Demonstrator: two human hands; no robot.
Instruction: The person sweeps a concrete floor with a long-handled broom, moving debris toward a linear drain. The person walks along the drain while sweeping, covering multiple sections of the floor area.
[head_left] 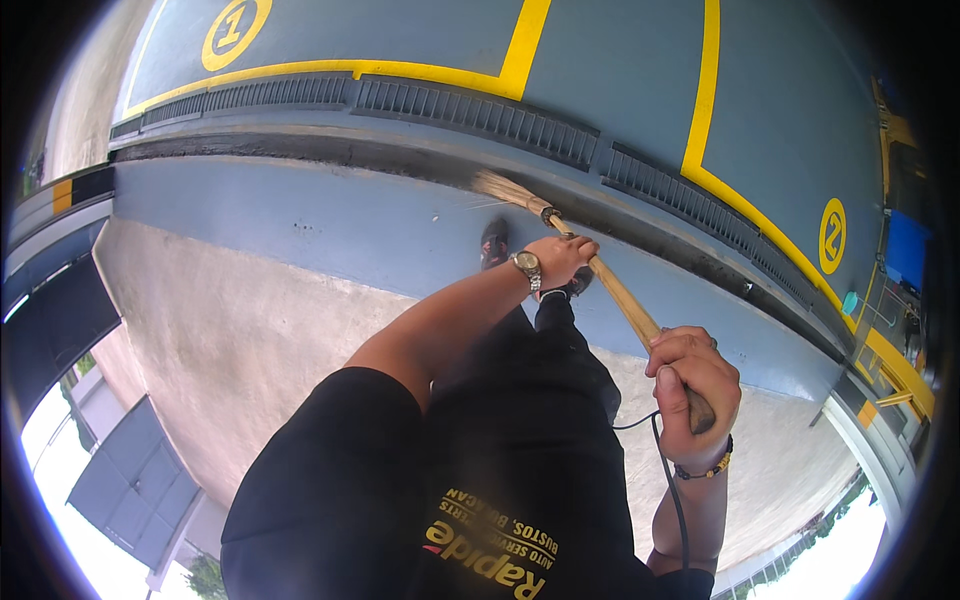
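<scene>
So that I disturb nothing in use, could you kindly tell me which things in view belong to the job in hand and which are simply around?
In use:
- broom
- left hand, gripping it
- right hand, gripping its end

Simply around:
- drain grates
- blue object, far right
- small teal object, kind unclear

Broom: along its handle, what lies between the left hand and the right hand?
In the head view, nothing but a bare stretch of handle shows between the left hand and right hand.
</scene>
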